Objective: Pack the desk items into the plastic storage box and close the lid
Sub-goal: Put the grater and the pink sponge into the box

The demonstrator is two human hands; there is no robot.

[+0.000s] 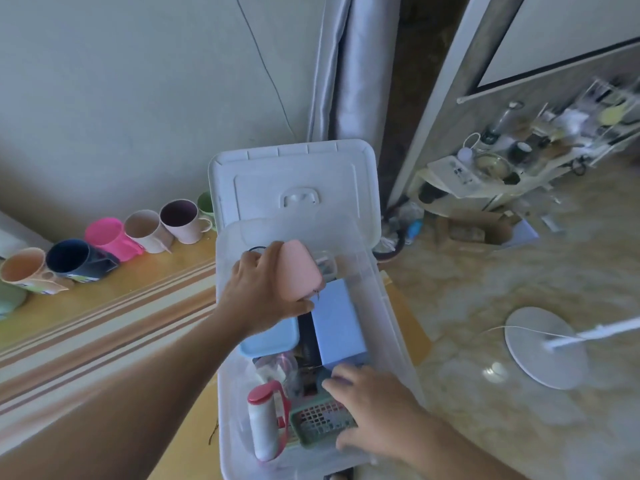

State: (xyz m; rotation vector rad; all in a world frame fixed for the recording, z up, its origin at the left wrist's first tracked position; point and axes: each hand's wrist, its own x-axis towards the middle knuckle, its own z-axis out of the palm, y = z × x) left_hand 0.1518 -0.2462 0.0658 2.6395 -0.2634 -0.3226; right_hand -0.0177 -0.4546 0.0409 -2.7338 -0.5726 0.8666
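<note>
The left hand [265, 289] is hovering over the open storage box [388, 306], its fingers [304, 304] curled snugly around a pink pouch [298, 270], thumb underneath and the rest wrapped over the back. The pouch is hanging above the far half of the box, just over the blue block [337, 323] and the light blue lidded case [272, 337], not yet set down. Down at the near end, the right hand [372, 407] is lying flat with fingers spread on top of the green basket [318, 422], gripping nothing, seemingly pressing or steadying it beside the lint roller [265, 420] (red handle, white roll, lying lengthwise).

The white lid [294, 174] is standing propped open at the back of the box, so closing is yet to come. A row of mugs [138, 233] is sitting along the wall on the wooden surface [104, 299], well apart from the box.

For a clean placement, the far corner behind the blue block looks like the free pocket; lowering the pouch there on its flat side should keep it below the rim. Letting go only once it is resting on something would stop it sliding onto the case. Keeping the basket pushed down looks wise too, since anything riding high could foul the lid.
</note>
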